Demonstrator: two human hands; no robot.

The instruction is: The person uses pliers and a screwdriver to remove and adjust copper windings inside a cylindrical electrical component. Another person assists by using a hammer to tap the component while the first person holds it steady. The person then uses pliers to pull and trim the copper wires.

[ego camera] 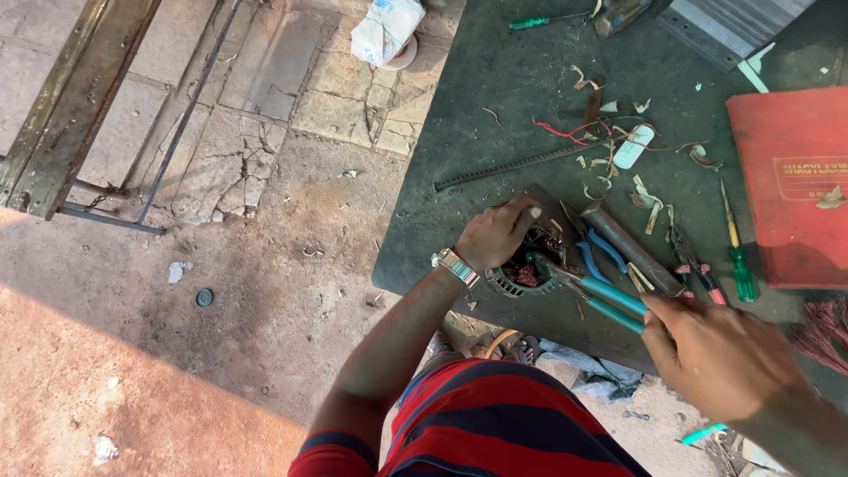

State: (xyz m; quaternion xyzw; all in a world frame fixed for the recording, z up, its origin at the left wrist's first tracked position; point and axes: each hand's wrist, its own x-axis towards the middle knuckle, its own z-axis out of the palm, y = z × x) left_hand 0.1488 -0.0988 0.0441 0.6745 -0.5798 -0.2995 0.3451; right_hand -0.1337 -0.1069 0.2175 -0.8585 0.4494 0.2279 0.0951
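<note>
Currently a small motor stator, dark housing with copper windings showing, is pinned on the green table under the left hand, fingers curled over its top. It sits at the near table edge, directly beneath that hand.

Teal-handled pliers are gripped in the right hand, fist closed round both handles; the jaws are set into the windings just right of the left fingers. Whether the jaws are clamped on wire cannot be told.

For a clean pull, judged from this:
- Stator to be held flat and pressed down hard; it is close to the edge and could be dragged off.
- Wire to be bitten near the slot, few strands at a time, and drawn along the handles' line toward the right hand, not levered sideways.
- Left fingertips to be kept clear of the jaw path; a slip would run straight at them.

Just beyond the right hand: blue-handled pliers, a grey metal tube, a green screwdriver. Further out, a red book. Above the left hand, a threaded rod and wire scraps.
</note>
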